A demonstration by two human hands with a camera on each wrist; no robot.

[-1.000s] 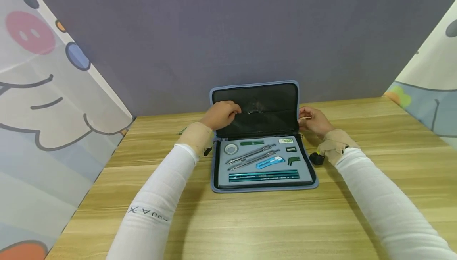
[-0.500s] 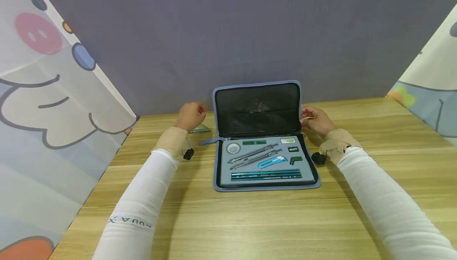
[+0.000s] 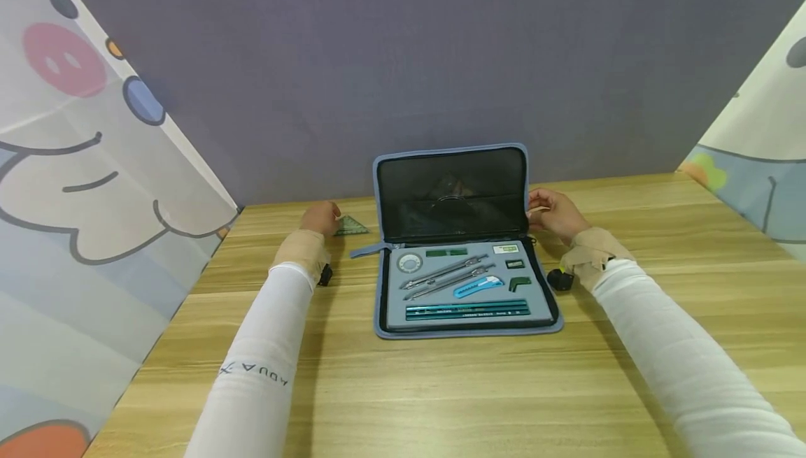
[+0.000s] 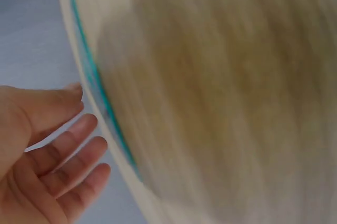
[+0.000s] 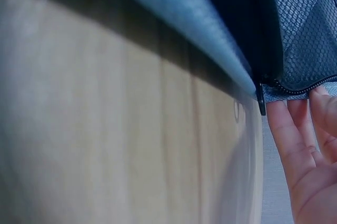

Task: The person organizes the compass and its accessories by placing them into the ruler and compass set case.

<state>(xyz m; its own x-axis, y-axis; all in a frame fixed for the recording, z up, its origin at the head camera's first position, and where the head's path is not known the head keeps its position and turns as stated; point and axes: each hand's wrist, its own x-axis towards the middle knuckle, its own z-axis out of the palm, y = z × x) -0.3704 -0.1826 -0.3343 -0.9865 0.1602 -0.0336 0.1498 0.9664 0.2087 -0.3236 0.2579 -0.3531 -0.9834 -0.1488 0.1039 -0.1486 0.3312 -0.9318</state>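
Note:
A zip-up drawing-set case (image 3: 383, 297) with blue edging lies on the table, its dark lid (image 3: 453, 171) standing up at the back. My right hand (image 3: 557, 215) pinches the lid's right edge beside the zip (image 5: 310, 88). To the left of the case my left hand (image 3: 321, 219) reaches down by a green set square (image 3: 352, 226) that lies on the wood. In the left wrist view the set square (image 4: 100, 89) appears edge-on as a green strip; thumb and fingers (image 4: 68, 182) are spread just short of it.
In the case's grey tray (image 3: 409, 287) sit two compasses (image 3: 443, 273), a blue cutter (image 3: 478, 286), pencils (image 3: 467, 310), a round white piece (image 3: 410, 263) and small green items. A blue strap (image 3: 368, 250) sticks out left. A grey wall (image 3: 403, 59) stands behind the table.
My left hand has left the lid, moved left and lowered beside the set square, which now shows. My right hand stays on the lid's edge.

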